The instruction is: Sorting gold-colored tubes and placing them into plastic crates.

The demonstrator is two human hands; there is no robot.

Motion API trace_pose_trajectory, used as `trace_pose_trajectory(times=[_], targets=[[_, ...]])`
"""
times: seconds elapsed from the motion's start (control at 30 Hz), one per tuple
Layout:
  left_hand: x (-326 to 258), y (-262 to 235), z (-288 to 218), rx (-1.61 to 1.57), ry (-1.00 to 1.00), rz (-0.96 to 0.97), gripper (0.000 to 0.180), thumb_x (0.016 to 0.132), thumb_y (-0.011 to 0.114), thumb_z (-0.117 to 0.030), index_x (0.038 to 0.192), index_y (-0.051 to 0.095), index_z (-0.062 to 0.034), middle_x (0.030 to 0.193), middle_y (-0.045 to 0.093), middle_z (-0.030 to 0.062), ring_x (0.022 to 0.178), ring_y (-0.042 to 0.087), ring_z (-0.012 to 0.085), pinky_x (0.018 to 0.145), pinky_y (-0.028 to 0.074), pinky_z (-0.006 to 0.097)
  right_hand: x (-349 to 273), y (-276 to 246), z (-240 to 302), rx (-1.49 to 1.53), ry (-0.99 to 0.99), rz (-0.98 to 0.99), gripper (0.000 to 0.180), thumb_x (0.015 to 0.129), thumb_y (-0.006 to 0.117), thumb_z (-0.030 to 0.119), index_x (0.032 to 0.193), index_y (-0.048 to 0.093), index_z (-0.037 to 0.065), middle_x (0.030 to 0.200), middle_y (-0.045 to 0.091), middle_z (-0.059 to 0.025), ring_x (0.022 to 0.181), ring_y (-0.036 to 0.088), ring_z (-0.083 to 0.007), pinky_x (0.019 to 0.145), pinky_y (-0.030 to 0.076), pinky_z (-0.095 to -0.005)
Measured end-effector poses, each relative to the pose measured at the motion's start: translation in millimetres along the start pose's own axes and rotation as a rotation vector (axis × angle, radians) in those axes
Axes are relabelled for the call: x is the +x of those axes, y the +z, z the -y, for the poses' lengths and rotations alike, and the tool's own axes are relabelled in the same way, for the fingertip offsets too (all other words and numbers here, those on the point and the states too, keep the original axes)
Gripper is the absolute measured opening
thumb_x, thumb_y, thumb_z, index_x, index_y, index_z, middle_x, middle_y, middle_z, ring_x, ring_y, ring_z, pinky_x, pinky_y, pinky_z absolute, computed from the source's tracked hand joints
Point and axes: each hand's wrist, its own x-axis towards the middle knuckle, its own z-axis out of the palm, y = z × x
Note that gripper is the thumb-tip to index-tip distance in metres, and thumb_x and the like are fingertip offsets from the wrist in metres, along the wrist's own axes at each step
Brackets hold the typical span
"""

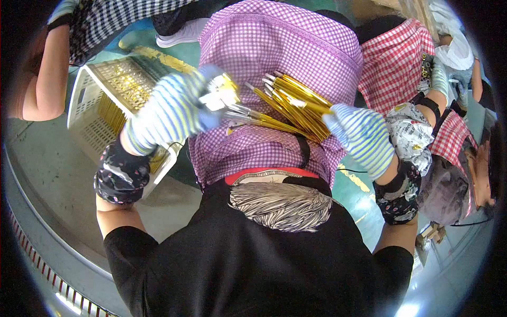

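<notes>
Rods (303, 108) lie just left of my nearer, right hand (362, 137).
Their long axes slant up-left from it; it seemingly pinches one; my blurred left hand's (177, 108) grip I can't tell.

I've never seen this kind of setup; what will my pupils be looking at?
There is no machine, just a person working in striped gloves. The one picture comes from a wide fisheye camera on that person's head, looking down, so straight edges bend. Slim golden rods lie on purple checked cloth; a white crate at the left holds more golden pieces. The left hand is at a blurred white-and-gold cluster, the right hand at the rods. Blur hides how closed either grip is.
</notes>
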Motion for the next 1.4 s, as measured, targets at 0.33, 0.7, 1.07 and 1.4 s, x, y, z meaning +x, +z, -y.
trace_pose_trajectory(times=[0.33, 0.7, 1.07, 1.4], targets=[[21, 2, -16, -0.667, -0.003, -0.168, 0.051, 0.083, 0.077, -0.02, 0.125, 0.056, -0.001, 0.099, 0.069, 0.0095, 0.088, 0.067, 0.0171, 0.078, 0.054, 0.03, 31, 4, 13, 0.097, -0.213, -0.366, 0.036, 0.088, 0.067, 0.019, 0.121, 0.064, 0.005, 0.114, 0.063, -0.0153, 0.098, 0.064, -0.0319, 0.087, 0.051, -0.0415], [80, 12, -76, -0.564, 0.39, -0.153, 0.046, 0.079, 0.079, -0.033, 0.11, 0.061, -0.0043, 0.14, 0.045, 0.0196, 0.132, 0.043, 0.0408, 0.108, 0.036, 0.049, 66, 9, 34, 1.177, -0.084, -0.172, 0.041, 0.086, 0.07, 0.025, 0.121, 0.055, 0.009, 0.115, 0.063, -0.0132, 0.107, 0.062, -0.0337, 0.089, 0.05, -0.0423], [67, -12, -64, -0.315, 0.441, -0.23, 0.059, 0.082, 0.072, -0.021, 0.134, 0.051, -0.0032, 0.142, 0.043, 0.0251, 0.132, 0.044, 0.0407, 0.11, 0.036, 0.045, 101, -74, -108, 1.623, -0.117, -0.652, 0.01, 0.095, 0.061, 0.014, 0.103, 0.06, 0.009, 0.094, 0.061, -0.0014, 0.085, 0.06, -0.0142, 0.07, 0.053, -0.026], [23, 11, -28, 0.364, 0.483, -0.081, 0.042, 0.067, 0.073, -0.027, 0.105, 0.067, -0.0128, 0.109, 0.063, 0.0052, 0.127, 0.049, 0.0335, 0.109, 0.037, 0.051, 77, -76, -103, 1.725, 0.053, -0.532, 0.044, 0.1, 0.055, 0.035, 0.13, 0.054, 0.003, 0.109, 0.068, -0.0174, 0.064, 0.064, -0.0131, 0.061, 0.054, -0.0246]])
